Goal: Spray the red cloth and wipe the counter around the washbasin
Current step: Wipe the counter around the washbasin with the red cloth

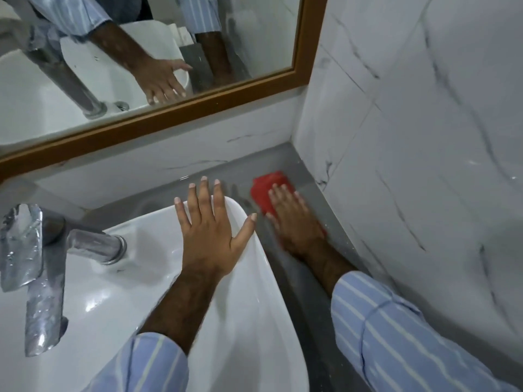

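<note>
The red cloth [267, 190] lies flat on the grey counter [285, 267] in the narrow strip between the white washbasin [254, 306] and the marble side wall. My right hand [294, 219] presses flat on the cloth, fingers pointing toward the back corner, and looks motion-blurred. My left hand [210, 224] rests palm down with fingers spread on the basin's far right rim, holding nothing. No spray bottle is in view.
A chrome tap [42, 258] stands at the left of the basin. A wood-framed mirror [158, 114] hangs above the back wall. Marble-tiled walls [424, 137] close the counter at the back and right.
</note>
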Motion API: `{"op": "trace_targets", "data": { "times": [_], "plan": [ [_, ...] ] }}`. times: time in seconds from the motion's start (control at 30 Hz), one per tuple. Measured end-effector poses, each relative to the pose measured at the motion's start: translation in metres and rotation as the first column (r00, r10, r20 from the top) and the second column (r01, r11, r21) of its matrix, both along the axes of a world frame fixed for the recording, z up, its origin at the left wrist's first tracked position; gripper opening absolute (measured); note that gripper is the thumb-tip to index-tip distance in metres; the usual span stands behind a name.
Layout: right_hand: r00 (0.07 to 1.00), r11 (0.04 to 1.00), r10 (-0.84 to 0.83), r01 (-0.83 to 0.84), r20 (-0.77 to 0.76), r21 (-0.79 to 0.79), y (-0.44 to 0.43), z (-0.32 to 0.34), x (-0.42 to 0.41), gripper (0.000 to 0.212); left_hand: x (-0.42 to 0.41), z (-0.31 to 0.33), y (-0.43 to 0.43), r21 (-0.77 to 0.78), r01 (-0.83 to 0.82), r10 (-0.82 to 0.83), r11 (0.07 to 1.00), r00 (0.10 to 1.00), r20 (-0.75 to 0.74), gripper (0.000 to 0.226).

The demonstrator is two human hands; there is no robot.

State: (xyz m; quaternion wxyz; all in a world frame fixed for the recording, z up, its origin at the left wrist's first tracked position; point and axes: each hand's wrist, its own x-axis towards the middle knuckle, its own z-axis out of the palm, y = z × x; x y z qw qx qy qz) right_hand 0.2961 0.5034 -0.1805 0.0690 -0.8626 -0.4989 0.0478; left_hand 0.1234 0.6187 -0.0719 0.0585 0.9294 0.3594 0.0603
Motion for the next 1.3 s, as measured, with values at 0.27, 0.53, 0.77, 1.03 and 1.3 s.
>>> {"op": "trace_targets", "data": {
  "times": [0.27,0.53,0.77,1.03,1.3],
  "plan": [
    [0.947,0.948,-0.319,0.319,0.032,0.012,-0.1,-0.006,-0.039,0.066,0.001,0.001,-0.002,0.014,-0.012,0.012,1.0,1.0,-0.019,0.1],
    [0.956,0.958,-0.286,0.287,0.067,-0.008,-0.139,-0.001,-0.07,0.065,0.004,0.003,-0.002,0.01,-0.013,0.013,1.0,1.0,-0.012,0.102],
    [0.973,0.973,-0.23,0.23,0.01,0.031,-0.082,0.003,-0.006,0.064,-0.001,-0.008,0.0,0.079,-0.003,0.002,0.997,1.0,0.013,0.099],
    [0.885,0.884,-0.465,0.465,0.008,-0.05,-0.251,0.008,-0.142,0.071,-0.002,-0.008,-0.001,0.077,0.004,-0.007,0.997,0.999,0.045,0.097],
    [0.954,0.955,-0.293,0.295,0.067,-0.025,-0.164,0.005,-0.066,0.066,-0.002,-0.015,0.002,0.134,0.007,-0.017,0.991,0.997,0.081,0.101]
  ]
}}
